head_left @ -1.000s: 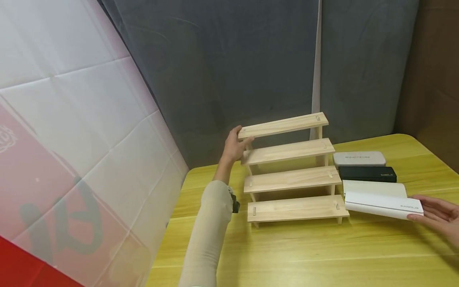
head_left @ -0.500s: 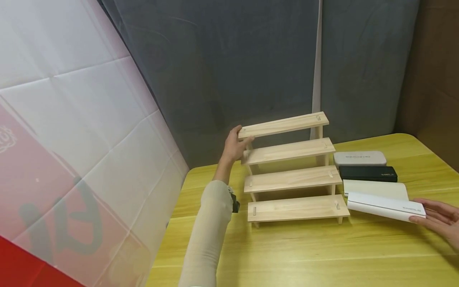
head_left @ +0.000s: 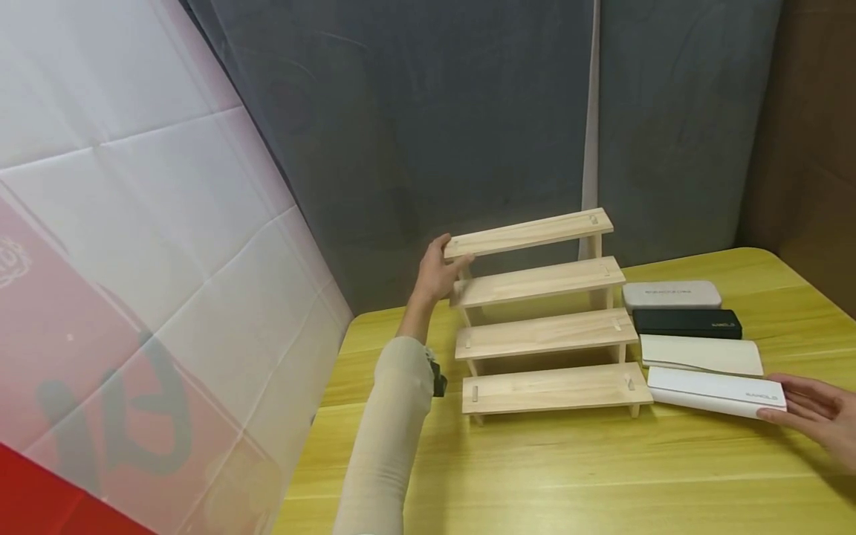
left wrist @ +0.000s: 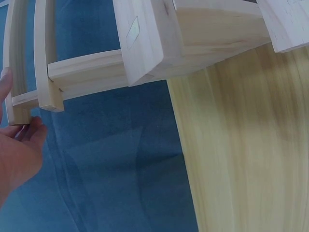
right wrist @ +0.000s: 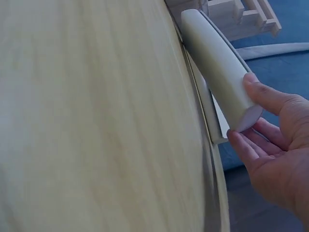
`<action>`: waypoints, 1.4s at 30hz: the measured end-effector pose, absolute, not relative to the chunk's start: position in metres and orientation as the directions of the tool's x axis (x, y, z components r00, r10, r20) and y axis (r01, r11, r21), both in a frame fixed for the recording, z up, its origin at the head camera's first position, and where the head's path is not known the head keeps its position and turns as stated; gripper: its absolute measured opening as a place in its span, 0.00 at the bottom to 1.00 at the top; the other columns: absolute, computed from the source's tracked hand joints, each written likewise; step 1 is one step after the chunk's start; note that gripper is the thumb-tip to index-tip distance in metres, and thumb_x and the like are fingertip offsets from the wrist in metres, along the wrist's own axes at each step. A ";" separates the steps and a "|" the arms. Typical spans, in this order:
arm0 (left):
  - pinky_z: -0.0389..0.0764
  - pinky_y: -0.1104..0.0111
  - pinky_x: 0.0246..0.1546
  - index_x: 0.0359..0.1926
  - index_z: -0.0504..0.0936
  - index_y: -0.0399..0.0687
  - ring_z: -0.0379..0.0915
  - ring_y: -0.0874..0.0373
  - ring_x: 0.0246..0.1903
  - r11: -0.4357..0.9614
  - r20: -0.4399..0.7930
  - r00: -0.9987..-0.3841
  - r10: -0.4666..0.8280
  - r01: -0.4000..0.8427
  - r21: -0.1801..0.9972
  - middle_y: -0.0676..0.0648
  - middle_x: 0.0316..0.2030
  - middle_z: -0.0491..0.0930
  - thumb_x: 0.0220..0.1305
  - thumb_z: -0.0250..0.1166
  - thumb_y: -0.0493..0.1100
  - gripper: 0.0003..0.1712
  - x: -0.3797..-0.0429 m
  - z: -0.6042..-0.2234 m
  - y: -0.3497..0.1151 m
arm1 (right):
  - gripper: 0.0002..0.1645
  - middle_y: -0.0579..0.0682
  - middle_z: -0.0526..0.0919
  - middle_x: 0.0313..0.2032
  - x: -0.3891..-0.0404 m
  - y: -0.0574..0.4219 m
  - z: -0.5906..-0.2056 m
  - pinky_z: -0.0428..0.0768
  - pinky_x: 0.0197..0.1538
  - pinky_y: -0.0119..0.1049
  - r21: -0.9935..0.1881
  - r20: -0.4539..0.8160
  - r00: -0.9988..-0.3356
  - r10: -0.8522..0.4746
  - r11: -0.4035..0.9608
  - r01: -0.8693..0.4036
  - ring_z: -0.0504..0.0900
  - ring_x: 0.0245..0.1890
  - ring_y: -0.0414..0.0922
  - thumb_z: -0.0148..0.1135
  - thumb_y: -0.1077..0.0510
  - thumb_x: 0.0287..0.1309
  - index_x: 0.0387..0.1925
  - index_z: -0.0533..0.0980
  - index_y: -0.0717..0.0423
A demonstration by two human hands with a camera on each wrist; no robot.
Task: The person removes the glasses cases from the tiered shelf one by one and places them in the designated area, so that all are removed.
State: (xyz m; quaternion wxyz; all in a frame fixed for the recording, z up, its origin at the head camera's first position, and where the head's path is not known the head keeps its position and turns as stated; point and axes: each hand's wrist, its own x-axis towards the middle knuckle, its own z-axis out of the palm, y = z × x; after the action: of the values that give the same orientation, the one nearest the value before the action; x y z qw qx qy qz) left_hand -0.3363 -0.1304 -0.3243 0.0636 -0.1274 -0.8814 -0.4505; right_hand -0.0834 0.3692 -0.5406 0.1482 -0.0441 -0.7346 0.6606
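A stepped wooden rack point(head_left: 545, 340) with several shelves stands on the table. My left hand point(head_left: 441, 271) grips the left end of its top shelf; in the left wrist view the fingers point(left wrist: 35, 133) curl round that board's end. At the right, my right hand point(head_left: 816, 412) holds the right end of a white glasses case point(head_left: 715, 394), thumb on one side and fingers on the other, as the right wrist view of the case point(right wrist: 219, 67) shows. The case lies level, close over the table, in front of a cream case point(head_left: 698, 354), its left end by the lowest shelf.
Behind the cream case lie a black case point(head_left: 686, 324) and a light grey case point(head_left: 671, 296), lined up along the rack's right side. A grey curtain point(head_left: 428, 134) hangs behind the yellow wood-grain table point(head_left: 535, 475). A white printed sheet point(head_left: 167, 223) stands at the left.
My right hand has lowered the white glasses case toward the table and slightly forward, uncovering more of the cream case. My left hand has stayed on the top shelf.
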 end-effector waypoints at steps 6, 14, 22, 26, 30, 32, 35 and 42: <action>0.64 0.52 0.77 0.82 0.58 0.40 0.56 0.44 0.78 0.562 0.229 -0.960 0.161 0.280 0.778 0.37 0.79 0.60 0.76 0.69 0.49 0.45 -0.337 -0.324 -0.129 | 0.28 0.09 0.69 0.44 -0.082 0.365 -0.538 0.75 0.43 0.09 -0.914 0.234 -0.939 0.251 0.386 -0.124 0.70 0.41 0.08 0.79 0.68 0.57 0.58 0.78 0.60; 0.65 0.53 0.77 0.82 0.59 0.39 0.59 0.44 0.77 0.565 0.234 -0.959 0.159 0.283 0.775 0.37 0.78 0.63 0.75 0.70 0.49 0.45 -0.337 -0.323 -0.126 | 0.33 0.10 0.70 0.43 -0.082 0.364 -0.537 0.75 0.39 0.09 -0.868 0.296 -0.930 0.220 0.469 -0.165 0.68 0.41 0.07 0.82 0.71 0.51 0.55 0.75 0.82; 0.65 0.53 0.77 0.81 0.59 0.38 0.60 0.44 0.77 0.553 0.235 -0.959 0.159 0.284 0.783 0.37 0.78 0.63 0.75 0.70 0.48 0.45 -0.337 -0.325 -0.126 | 0.37 0.67 0.87 0.50 -0.084 0.362 -0.534 0.74 0.40 0.07 -0.818 0.288 -0.930 0.228 0.564 -0.115 0.65 0.40 0.06 0.82 0.72 0.48 0.56 0.73 0.87; 0.66 0.52 0.76 0.82 0.58 0.39 0.61 0.43 0.76 0.547 0.242 -0.958 0.153 0.286 0.787 0.37 0.79 0.61 0.76 0.69 0.48 0.44 -0.337 -0.327 -0.127 | 0.40 0.89 0.69 0.57 -0.086 0.359 -0.532 0.72 0.38 0.07 -0.790 0.261 -0.939 0.222 0.608 -0.076 0.62 0.39 0.06 0.81 0.71 0.52 0.58 0.69 0.91; 0.68 0.52 0.76 0.83 0.57 0.41 0.62 0.42 0.76 0.541 0.234 -0.961 0.146 0.276 0.795 0.38 0.81 0.57 0.77 0.68 0.49 0.44 -0.335 -0.329 -0.128 | 0.41 0.90 0.69 0.57 -0.087 0.358 -0.530 0.72 0.37 0.07 -0.761 0.238 -0.949 0.207 0.646 -0.050 0.68 0.40 0.09 0.81 0.66 0.55 0.59 0.69 0.90; 0.69 0.51 0.75 0.83 0.57 0.43 0.64 0.42 0.75 0.538 0.226 -0.964 0.142 0.267 0.799 0.38 0.81 0.56 0.77 0.68 0.50 0.44 -0.334 -0.330 -0.128 | 0.43 0.90 0.69 0.57 -0.087 0.357 -0.528 0.72 0.36 0.07 -0.753 0.227 -0.954 0.194 0.656 -0.046 0.69 0.41 0.11 0.81 0.64 0.56 0.61 0.68 0.90; 0.72 0.50 0.73 0.83 0.56 0.44 0.66 0.41 0.73 0.535 0.220 -0.965 0.140 0.261 0.804 0.39 0.81 0.56 0.77 0.67 0.51 0.45 -0.332 -0.330 -0.130 | 0.46 0.90 0.69 0.57 -0.087 0.356 -0.525 0.71 0.36 0.06 -0.736 0.225 -0.959 0.172 0.675 -0.051 0.75 0.46 0.18 0.81 0.60 0.59 0.62 0.66 0.90; 0.66 0.53 0.77 0.82 0.59 0.42 0.57 0.46 0.79 0.487 0.245 -0.959 0.146 0.285 0.825 0.40 0.80 0.61 0.77 0.67 0.51 0.43 -0.328 -0.330 -0.138 | 0.46 0.89 0.66 0.59 -0.088 0.355 -0.514 0.69 0.37 0.05 -0.750 0.250 -0.956 0.156 0.656 -0.089 0.59 0.41 0.06 0.78 0.59 0.63 0.67 0.64 0.86</action>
State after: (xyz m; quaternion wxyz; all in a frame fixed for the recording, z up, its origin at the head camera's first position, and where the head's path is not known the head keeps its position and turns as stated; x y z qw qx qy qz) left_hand -0.3278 -0.1379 -0.3302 0.0710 -0.1253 -0.8594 -0.4906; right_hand -0.0877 0.3547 -0.5143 0.1479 -0.0185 -0.8978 0.4145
